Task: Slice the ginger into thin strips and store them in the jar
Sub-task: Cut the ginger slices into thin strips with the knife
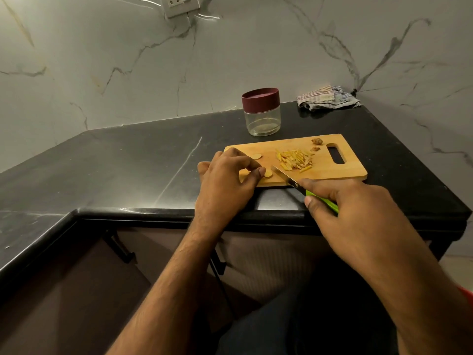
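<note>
Ginger strips (294,160) lie in a loose pile at the middle of a wooden cutting board (330,172) that sits near the front edge of the black stone counter (128,160). A flat ginger slice (332,156)... no clearer than a pale oval, rests near the board's left end, and a second ginger piece (268,173) sits at the board's near-left part, half covered by the left hand (226,180). That hand's thumb and forefinger are curled and pinch this piece against the wood; how thick it is cannot be made out. The right hand (358,208) wraps round the green handle of a knife (284,175), hiding most of the handle, with the forefinger stretched toward the blade. The blade tip is just beside the pinched piece; whether it touches the board is unclear. Two small brown ginger knobs (316,141) lie by the handle slot at the board's right end. Behind the board stands a glass jar (262,121) with its maroon lid (260,98) on. A crumpled striped cloth (327,98) lies at the counter's far corner.
</note>
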